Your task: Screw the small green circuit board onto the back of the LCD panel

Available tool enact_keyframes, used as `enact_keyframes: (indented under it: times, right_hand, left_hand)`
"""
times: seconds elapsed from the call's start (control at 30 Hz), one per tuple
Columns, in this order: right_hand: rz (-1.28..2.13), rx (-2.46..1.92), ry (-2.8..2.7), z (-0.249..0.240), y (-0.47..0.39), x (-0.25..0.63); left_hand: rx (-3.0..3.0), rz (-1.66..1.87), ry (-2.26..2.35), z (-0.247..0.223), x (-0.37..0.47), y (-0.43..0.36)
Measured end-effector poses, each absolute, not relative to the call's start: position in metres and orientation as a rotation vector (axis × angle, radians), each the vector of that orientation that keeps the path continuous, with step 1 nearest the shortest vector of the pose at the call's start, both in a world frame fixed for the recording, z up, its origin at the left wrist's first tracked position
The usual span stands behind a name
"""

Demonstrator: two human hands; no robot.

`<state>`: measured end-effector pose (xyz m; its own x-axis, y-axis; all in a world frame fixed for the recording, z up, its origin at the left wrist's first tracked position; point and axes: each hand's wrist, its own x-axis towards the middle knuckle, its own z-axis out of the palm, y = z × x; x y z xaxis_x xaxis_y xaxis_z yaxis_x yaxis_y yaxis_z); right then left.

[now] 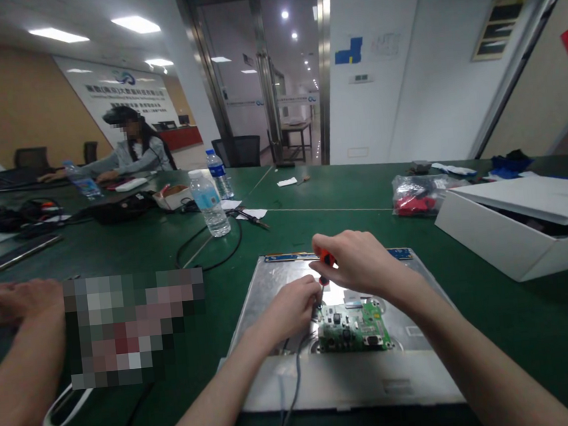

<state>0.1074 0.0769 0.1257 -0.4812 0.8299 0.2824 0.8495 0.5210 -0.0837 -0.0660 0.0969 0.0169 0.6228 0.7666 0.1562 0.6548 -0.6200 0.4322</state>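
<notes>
My right hand is closed around the red-orange handle of a screwdriver, held upright. Its thin shaft runs down to the upper left corner of a green circuit board. My left hand is beside that corner, fingers pinched together close to the shaft and tip; what is between them is hidden. The board lies on the silvery metal back of a flat display panel, which rests on the table. Grey-blue cables run from the board's left side toward me.
A white box with its lid ajar stands at right, near a plastic bag with red contents. Two water bottles and a black cable lie beyond the panel. A co-worker's arm is at left; another person sits farther back.
</notes>
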Motion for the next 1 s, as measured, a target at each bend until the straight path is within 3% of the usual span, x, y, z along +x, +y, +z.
enact_keyframes:
  times: [1.0]
  right_hand:
    - [-0.049,-1.351,-2.477,0.1272,0.075,0.1072]
  left_hand:
    - [2.444,0.524,1.083,0.017,-0.0667,0.098]
